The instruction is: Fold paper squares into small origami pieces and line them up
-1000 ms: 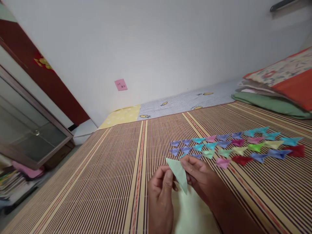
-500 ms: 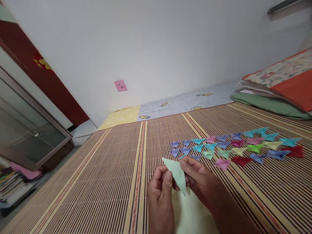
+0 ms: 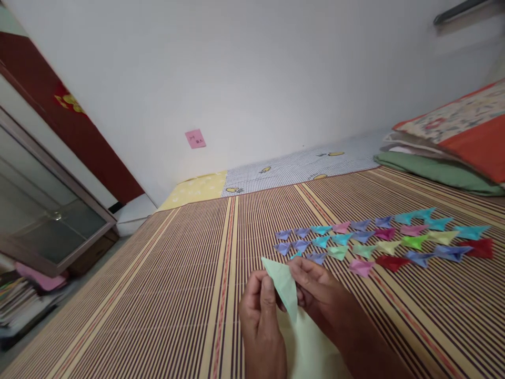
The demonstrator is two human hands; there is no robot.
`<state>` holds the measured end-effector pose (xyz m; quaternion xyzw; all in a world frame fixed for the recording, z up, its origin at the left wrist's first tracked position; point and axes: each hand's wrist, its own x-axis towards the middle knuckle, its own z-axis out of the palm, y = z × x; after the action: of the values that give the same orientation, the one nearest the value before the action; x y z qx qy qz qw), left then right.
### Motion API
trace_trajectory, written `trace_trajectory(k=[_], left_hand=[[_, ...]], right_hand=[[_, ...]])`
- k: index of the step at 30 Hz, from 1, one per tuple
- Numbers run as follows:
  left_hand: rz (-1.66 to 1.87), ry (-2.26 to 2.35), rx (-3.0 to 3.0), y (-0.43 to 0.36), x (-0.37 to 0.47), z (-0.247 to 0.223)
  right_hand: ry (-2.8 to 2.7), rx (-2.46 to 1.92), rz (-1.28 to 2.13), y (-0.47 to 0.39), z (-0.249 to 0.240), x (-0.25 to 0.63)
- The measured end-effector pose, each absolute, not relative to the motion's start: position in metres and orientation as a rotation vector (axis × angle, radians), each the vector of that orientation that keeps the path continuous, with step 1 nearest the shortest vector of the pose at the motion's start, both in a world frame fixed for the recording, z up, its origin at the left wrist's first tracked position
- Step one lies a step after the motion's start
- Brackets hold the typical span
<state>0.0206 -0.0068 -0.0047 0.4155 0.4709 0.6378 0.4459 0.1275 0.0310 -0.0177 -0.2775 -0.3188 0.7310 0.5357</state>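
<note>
Matt paper triangle (image 3: 283, 284), ribbed bamboo mat (image 3: 177, 273)

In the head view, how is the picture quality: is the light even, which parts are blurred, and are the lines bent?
Head view: soft, even light, no glare; the striped mat is sharp, and its stripes fan out and tilt from the wide lens; the left edge near the glass cabinet door is smeared; the left hand and right hand, pinching the pale green folded paper, look slightly soft.

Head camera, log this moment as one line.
hands: left hand and right hand pinch pale green folded paper | behind: rows of folded paper pieces | surface: striped mat
</note>
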Motion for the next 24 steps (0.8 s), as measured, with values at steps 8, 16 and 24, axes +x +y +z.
trace_trajectory(k=[8,16,24], left_hand=[[1.523,1.14,1.093,-0.006,0.026,-0.006],[1.542,1.356,1.21,-0.008,0.026,-0.005],[1.692,1.637,1.306,-0.009,0.021,-0.011]], right_hand=[[-0.967,-0.777,1.49,0.032,-0.021,0.134],[-1.04,-0.935,1.214,0.029,-0.016,0.134],[-1.486,-1.098,0.727,0.016,-0.002,0.129]])
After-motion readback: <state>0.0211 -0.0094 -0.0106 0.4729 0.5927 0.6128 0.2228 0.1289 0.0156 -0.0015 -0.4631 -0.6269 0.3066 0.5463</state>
